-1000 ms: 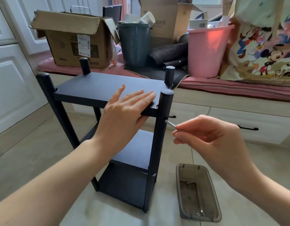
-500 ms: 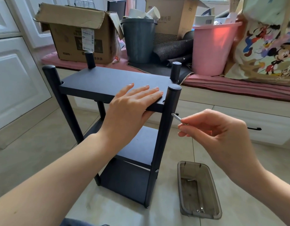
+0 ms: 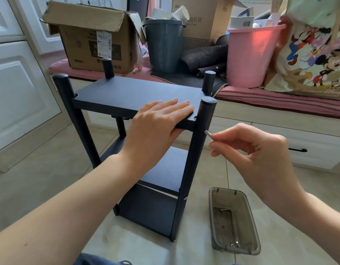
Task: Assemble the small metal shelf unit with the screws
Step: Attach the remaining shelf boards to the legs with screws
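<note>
Since a moment ago, our right hand (image 3: 260,150) has stayed close to the front post, and the little silver tool (image 3: 208,133) it pinches between thumb and fingertips has kept its tip right at the side of that post. We cannot tell if it is a key or a screwdriver, because only a short bit pokes out of our curled fingers. Our left hand (image 3: 157,127) has stayed flat on the top board, fingers straight and together, with the thumb tucked under the board's front edge.

We are looking down at the black shelf unit (image 3: 138,96), which stands upright on the tile floor just in front of us. It has round posts at the corners and three boards, one above the other. A small silver screw head (image 3: 185,198) shows low on the front post.

On the floor just to the right of the shelf lies a clear grey tray (image 3: 255,234). Two tiny screws (image 3: 235,245) sit at its near end.

Behind the shelf, on a pink bench, we see an open cardboard box (image 3: 100,41) with a white sticker whose print is too small to read. Next to it stands a grey bin (image 3: 163,46), then a second box (image 3: 203,22) with Chinese writing that reads 机箱, then a pink bucket (image 3: 253,56). At the far right hangs a cloth bag (image 3: 314,60) with cartoon mice on it.
</note>
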`<move>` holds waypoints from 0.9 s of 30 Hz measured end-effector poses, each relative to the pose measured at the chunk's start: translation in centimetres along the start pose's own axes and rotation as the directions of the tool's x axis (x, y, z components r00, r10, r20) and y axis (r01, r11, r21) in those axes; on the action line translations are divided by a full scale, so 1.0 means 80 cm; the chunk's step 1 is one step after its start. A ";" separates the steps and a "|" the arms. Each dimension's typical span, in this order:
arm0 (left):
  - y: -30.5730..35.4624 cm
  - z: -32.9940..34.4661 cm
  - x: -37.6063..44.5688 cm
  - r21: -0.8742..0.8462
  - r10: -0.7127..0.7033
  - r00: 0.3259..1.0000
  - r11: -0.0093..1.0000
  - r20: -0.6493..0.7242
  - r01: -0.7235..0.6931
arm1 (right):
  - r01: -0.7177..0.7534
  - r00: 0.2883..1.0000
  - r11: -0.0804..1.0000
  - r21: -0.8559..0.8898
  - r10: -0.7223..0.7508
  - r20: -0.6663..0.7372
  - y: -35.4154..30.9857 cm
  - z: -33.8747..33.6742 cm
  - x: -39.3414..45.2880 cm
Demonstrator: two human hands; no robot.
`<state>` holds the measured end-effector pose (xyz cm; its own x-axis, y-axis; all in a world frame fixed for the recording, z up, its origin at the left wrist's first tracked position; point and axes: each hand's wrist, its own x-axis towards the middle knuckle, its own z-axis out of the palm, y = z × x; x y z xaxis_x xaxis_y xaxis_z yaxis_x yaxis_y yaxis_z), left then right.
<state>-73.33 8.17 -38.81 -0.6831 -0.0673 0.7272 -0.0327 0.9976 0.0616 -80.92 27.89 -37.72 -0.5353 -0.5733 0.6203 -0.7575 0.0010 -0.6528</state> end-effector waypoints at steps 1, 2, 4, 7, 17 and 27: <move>0.000 0.000 0.000 0.000 -0.001 1.000 1.000 -0.001 0.001 | -0.007 1.000 1.000 0.008 0.007 -0.002 0.001 0.001 0.000; 0.000 0.000 0.000 0.000 -0.002 1.000 1.000 -0.001 0.002 | -0.013 1.000 1.000 0.014 0.013 -0.003 0.002 0.001 0.001; 0.001 0.000 0.000 0.000 -0.002 1.000 1.000 -0.002 0.002 | -0.027 1.000 0.999 0.023 0.027 -0.004 0.002 0.003 0.002; 0.001 0.000 0.000 0.002 -0.004 1.000 1.000 -0.005 0.004 | -0.050 0.999 0.998 0.047 0.051 -0.006 0.004 0.005 0.004; 0.000 0.000 0.000 -0.003 -0.016 1.000 1.000 -0.001 0.016 | 0.216 0.973 0.920 -0.327 -0.232 -0.012 0.004 0.004 0.006; 0.001 -0.002 0.001 -0.015 -0.015 1.000 1.000 0.012 0.015 | 0.206 0.976 0.919 -0.337 -0.218 0.003 0.006 0.008 0.008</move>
<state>-73.23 8.23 -38.66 -0.6913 -0.0823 0.7179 -0.0322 0.9960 0.0831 -81.38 26.99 -37.88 -0.3561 -0.5619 0.7467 -0.9322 0.1586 -0.3252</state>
